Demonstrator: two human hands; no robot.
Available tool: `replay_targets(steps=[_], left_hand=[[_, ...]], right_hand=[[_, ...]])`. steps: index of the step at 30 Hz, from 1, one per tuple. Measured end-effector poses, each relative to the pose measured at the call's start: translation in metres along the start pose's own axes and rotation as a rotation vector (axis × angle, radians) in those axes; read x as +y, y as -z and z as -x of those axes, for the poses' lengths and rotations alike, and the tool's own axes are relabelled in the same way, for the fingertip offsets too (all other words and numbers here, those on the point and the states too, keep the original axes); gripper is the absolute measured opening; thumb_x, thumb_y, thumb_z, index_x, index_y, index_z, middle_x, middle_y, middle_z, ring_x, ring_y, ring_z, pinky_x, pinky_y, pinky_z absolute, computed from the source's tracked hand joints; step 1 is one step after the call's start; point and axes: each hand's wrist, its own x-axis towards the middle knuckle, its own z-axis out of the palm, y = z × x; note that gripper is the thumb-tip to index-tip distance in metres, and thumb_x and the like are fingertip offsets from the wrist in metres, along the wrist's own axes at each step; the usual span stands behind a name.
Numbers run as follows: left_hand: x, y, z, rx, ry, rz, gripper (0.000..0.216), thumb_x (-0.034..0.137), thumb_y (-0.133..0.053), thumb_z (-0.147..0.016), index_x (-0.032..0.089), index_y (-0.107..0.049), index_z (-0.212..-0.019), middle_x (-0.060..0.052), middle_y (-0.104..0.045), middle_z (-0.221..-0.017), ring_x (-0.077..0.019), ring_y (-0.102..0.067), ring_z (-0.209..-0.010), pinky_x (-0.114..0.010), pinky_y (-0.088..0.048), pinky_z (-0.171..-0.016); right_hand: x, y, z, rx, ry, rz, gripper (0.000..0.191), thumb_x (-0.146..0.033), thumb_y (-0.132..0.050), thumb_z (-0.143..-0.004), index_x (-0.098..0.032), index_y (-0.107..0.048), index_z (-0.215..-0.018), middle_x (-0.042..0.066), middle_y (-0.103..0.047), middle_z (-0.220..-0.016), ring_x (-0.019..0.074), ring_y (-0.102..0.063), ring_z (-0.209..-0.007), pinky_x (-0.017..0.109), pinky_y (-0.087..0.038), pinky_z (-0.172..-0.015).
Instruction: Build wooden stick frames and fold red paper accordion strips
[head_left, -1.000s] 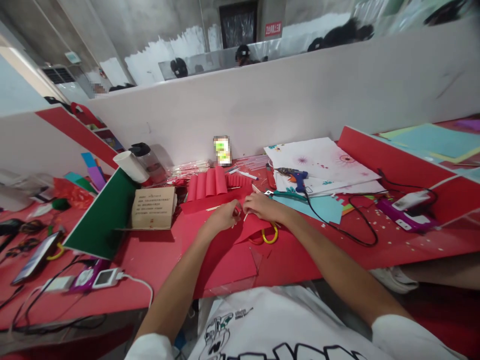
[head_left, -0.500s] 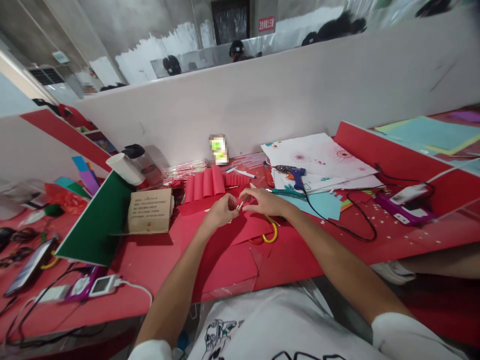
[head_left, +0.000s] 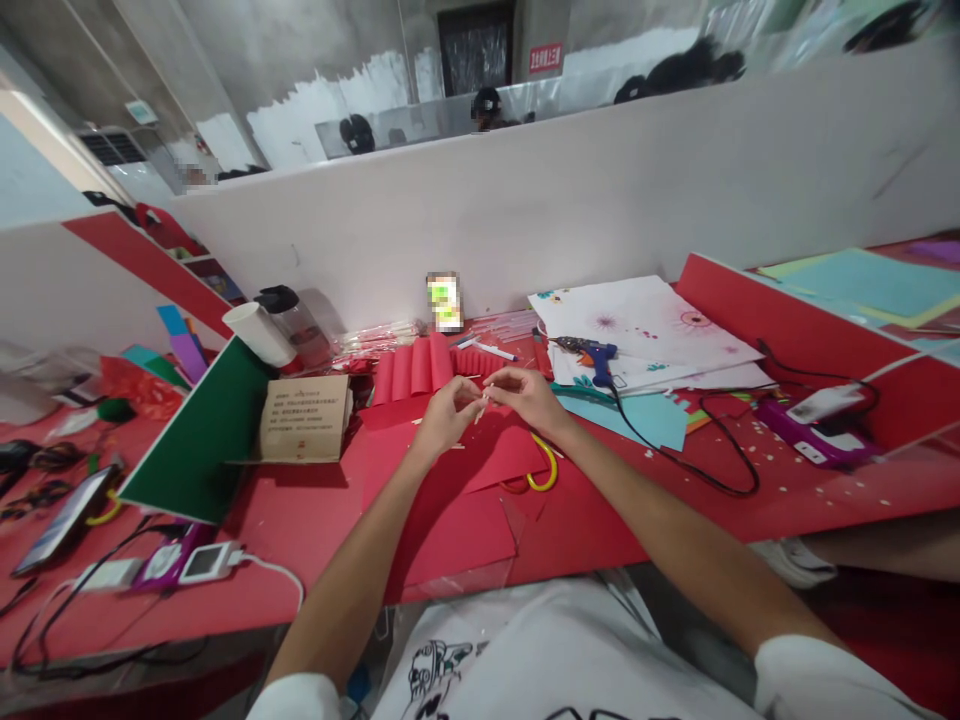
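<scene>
My left hand [head_left: 448,412] and my right hand [head_left: 531,396] meet fingertip to fingertip above red paper sheets [head_left: 457,535]. Between them is a small, pale, stick-like piece [head_left: 483,405], pinched by both; its exact kind is too small to make out. Several short pale bits lie on the paper beside my left hand. Just beyond the hands stand red paper rolls [head_left: 411,370], side by side. Scissors with a yellow handle [head_left: 553,470] rest partly under the red paper, to the right of my hands.
A blue glue gun [head_left: 598,360] lies on white printed sheets [head_left: 652,315] at the back right, its black cord trailing. To the left are a cardboard box [head_left: 304,420], a green board [head_left: 199,440] and a bottle [head_left: 296,325]. A lit phone [head_left: 445,302] leans against the partition.
Both hands have shifted slightly; the right fingers have come in closer to the left fingertips, around the pale piece. The whole view has moved a little.
</scene>
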Motion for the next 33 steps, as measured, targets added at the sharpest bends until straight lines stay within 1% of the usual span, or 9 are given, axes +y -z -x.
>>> replay_targets(steps=[4,7,13,16,19,21,23,29,33], left_hand=[[-0.006,-0.002,0.002,-0.039,0.092,0.014,0.025,0.041,-0.062,-0.089,0.017,-0.057,-0.088,-0.003,-0.068,-0.080,-0.0153,-0.066,-0.071,-0.026,-0.055,-0.065],[-0.009,-0.002,0.002,-0.074,0.128,0.032,0.031,0.047,-0.060,-0.090,0.016,-0.060,-0.090,-0.004,-0.068,-0.082,-0.0168,-0.068,-0.074,-0.028,-0.057,-0.065],[-0.012,0.001,0.000,-0.064,0.013,-0.163,0.017,0.032,-0.062,-0.088,0.015,-0.065,-0.083,-0.004,-0.070,-0.079,-0.0148,-0.066,-0.074,-0.024,-0.053,-0.071],[-0.012,0.001,0.001,-0.056,-0.024,-0.267,0.010,0.024,-0.062,-0.087,0.016,-0.067,-0.087,-0.003,-0.072,-0.081,-0.0149,-0.066,-0.077,-0.023,-0.050,-0.073],[-0.010,0.002,0.002,-0.053,-0.048,-0.323,0.012,0.019,-0.061,-0.087,0.016,-0.070,-0.094,-0.005,-0.076,-0.091,-0.0176,-0.069,-0.086,-0.024,-0.050,-0.078],[-0.010,0.002,0.002,-0.045,-0.060,-0.354,0.016,0.018,-0.060,-0.087,0.017,-0.072,-0.099,-0.006,-0.077,-0.097,-0.0194,-0.070,-0.091,-0.026,-0.049,-0.081],[-0.011,0.004,0.002,-0.048,-0.068,-0.365,0.017,0.021,-0.060,-0.088,0.017,-0.073,-0.099,-0.008,-0.077,-0.098,-0.0197,-0.070,-0.090,-0.026,-0.049,-0.080],[-0.011,0.011,-0.001,-0.123,-0.080,-0.370,0.017,0.026,-0.062,-0.088,0.015,-0.075,-0.092,-0.003,-0.074,-0.081,-0.0149,-0.062,-0.074,-0.022,-0.045,-0.070],[-0.009,0.018,-0.001,-0.150,-0.050,-0.404,0.012,0.025,-0.067,-0.085,0.014,-0.073,-0.087,-0.002,-0.072,-0.077,-0.0140,-0.061,-0.070,-0.022,-0.043,-0.068]], right_hand=[[0.002,-0.002,0.000,0.047,0.044,0.005,0.028,-0.041,-0.079,-0.074,-0.019,-0.073,-0.089,0.003,-0.074,-0.081,0.0178,-0.069,-0.072,0.032,-0.057,-0.071],[0.004,-0.003,0.001,0.064,0.081,0.038,0.026,-0.040,-0.078,-0.075,-0.018,-0.075,-0.090,0.005,-0.076,-0.084,0.0191,-0.071,-0.074,0.032,-0.057,-0.073],[0.005,-0.001,0.002,0.018,0.124,0.166,0.021,-0.036,-0.073,-0.081,-0.019,-0.076,-0.093,0.007,-0.077,-0.090,0.0219,-0.072,-0.086,0.034,-0.055,-0.082],[0.005,0.000,0.002,0.029,0.124,0.188,0.023,-0.035,-0.073,-0.081,-0.018,-0.075,-0.096,0.007,-0.077,-0.092,0.0215,-0.072,-0.085,0.034,-0.055,-0.081],[0.006,0.000,0.001,0.027,0.111,0.184,0.025,-0.036,-0.073,-0.080,-0.018,-0.074,-0.098,0.007,-0.076,-0.090,0.0199,-0.071,-0.079,0.033,-0.055,-0.077],[0.006,0.000,0.001,0.006,0.091,0.181,0.023,-0.037,-0.073,-0.080,-0.018,-0.073,-0.093,0.005,-0.075,-0.084,0.0187,-0.069,-0.073,0.032,-0.055,-0.073],[0.006,0.000,0.001,-0.010,0.066,0.164,0.022,-0.037,-0.074,-0.079,-0.018,-0.071,-0.088,0.004,-0.073,-0.080,0.0179,-0.068,-0.070,0.031,-0.054,-0.070],[0.001,0.001,0.002,-0.054,0.044,0.141,0.021,-0.037,-0.076,-0.077,-0.018,-0.068,-0.083,0.002,-0.071,-0.074,0.0173,-0.067,-0.066,0.030,-0.053,-0.068],[-0.001,0.002,0.003,-0.118,0.040,0.163,0.021,-0.038,-0.074,-0.079,-0.018,-0.067,-0.082,0.003,-0.072,-0.078,0.0174,-0.068,-0.071,0.031,-0.053,-0.072]])
